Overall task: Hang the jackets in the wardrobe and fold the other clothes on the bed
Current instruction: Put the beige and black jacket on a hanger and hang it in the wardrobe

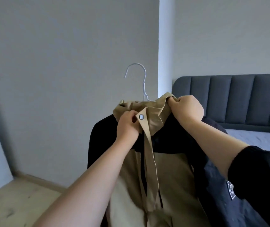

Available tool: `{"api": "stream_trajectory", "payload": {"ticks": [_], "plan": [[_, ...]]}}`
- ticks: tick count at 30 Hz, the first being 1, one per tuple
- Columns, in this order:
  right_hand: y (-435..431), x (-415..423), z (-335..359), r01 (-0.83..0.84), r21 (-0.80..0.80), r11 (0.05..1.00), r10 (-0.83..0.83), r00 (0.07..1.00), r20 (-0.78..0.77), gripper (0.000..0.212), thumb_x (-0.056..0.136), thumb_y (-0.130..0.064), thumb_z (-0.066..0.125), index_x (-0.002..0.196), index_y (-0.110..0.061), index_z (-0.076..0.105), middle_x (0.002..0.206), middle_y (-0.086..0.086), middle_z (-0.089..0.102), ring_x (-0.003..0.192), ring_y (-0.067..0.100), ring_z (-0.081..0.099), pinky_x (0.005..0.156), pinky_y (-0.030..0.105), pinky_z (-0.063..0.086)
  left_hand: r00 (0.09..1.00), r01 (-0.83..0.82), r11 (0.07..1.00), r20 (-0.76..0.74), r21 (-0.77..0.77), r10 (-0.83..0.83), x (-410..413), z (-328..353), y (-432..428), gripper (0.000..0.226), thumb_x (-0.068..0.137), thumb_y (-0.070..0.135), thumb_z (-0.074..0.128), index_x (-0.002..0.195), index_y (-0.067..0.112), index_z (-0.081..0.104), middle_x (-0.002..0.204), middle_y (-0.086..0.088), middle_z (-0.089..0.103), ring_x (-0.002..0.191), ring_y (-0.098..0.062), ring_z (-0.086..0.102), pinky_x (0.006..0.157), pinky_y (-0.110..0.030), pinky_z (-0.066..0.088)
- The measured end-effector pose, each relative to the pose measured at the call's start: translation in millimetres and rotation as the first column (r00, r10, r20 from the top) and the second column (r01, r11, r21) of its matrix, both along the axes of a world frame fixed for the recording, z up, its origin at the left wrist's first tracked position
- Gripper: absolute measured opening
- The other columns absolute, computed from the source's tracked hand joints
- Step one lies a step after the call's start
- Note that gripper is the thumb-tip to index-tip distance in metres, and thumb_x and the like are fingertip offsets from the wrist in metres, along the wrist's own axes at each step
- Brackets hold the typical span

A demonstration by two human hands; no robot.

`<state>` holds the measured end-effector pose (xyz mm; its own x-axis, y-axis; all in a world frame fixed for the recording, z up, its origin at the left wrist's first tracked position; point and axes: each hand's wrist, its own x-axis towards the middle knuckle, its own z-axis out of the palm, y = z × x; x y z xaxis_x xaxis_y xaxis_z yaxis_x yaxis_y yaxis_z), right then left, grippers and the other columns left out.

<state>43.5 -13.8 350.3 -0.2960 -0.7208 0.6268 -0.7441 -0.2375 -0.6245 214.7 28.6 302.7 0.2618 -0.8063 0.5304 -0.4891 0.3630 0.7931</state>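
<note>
Grey padded bed (229, 99) stood just right of the tan-and-black jacket (172, 169), whose front flap (148, 145) the left hand (127, 126) pinched and whose collar (162, 105) the right hand (188, 108) gripped, fingers (178, 100) curled tight; an uneven tug, I judged, could slip it off the white hanger (140, 79).

A plain grey wall (65, 46) is filling the background, and a pale wooden floor (16, 202) (faintly marked) is meeting it along a light skirting board (37, 179).
</note>
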Motion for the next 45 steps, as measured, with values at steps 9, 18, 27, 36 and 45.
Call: {"api": "stream_trajectory", "payload": {"ticks": [9,18,27,36,45], "plan": [[14,69,111,-0.119,-0.262,0.958,0.158,0.978,0.134,0.044,0.083,-0.038,0.046,0.050,-0.014,0.028,0.047,0.002,0.024,0.044,0.024,0.023,0.048,0.029,0.023,0.643,-0.353,0.701,0.383,-0.620,0.663,115,138,56,0.031,0.081,0.025,0.070,0.109,0.012,0.062,0.115,-0.007,0.054,0.111,-0.027,0.047,0.088,-0.036,0.042],[9,162,80,-0.475,-0.212,0.854,0.509,0.848,0.147,0.052,0.085,-0.029,0.055,0.046,-0.019,0.023,0.037,-0.003,0.019,0.048,0.017,0.017,0.047,0.028,0.014,0.901,-0.309,0.864,0.412,0.397,0.133,215,176,104,0.035,0.071,0.040,0.081,0.094,0.017,0.070,0.089,0.006,0.067,0.081,-0.003,0.059,0.063,-0.018,0.042],[43,221,42,-0.779,-0.104,0.618,0.778,0.587,0.223,0.046,0.086,-0.060,0.047,0.093,-0.015,0.058,0.078,-0.002,0.064,0.078,0.021,0.063,0.072,0.033,0.050,0.833,-0.553,0.825,0.100,0.112,0.545,265,159,95,0.041,0.047,0.034,0.093,0.074,0.015,0.069,0.073,0.007,0.067,0.069,-0.008,0.063,0.058,-0.020,0.044],[68,268,33,-0.749,0.225,0.623,0.772,0.635,-0.025,0.083,0.085,-0.012,0.063,0.148,-0.011,0.010,0.101,0.003,0.055,0.089,0.023,0.058,0.064,0.027,0.044,0.835,-0.521,0.827,-0.072,0.211,0.545,288,144,96,0.052,0.056,0.028,0.092,0.095,0.009,0.062,0.085,0.003,0.061,0.087,-0.017,0.060,0.077,-0.025,0.046],[71,264,-4,-0.636,-0.211,0.742,0.367,0.649,-0.667,0.047,0.074,0.001,0.048,0.119,-0.013,0.044,0.065,0.007,0.049,0.058,0.036,0.055,0.049,0.032,0.033,0.870,-0.364,0.901,-0.259,0.235,0.419,279,132,101,0.017,0.074,0.023,0.080,0.079,0.017,0.065,0.078,0.004,0.065,0.070,-0.007,0.059,0.060,-0.020,0.045]]}}
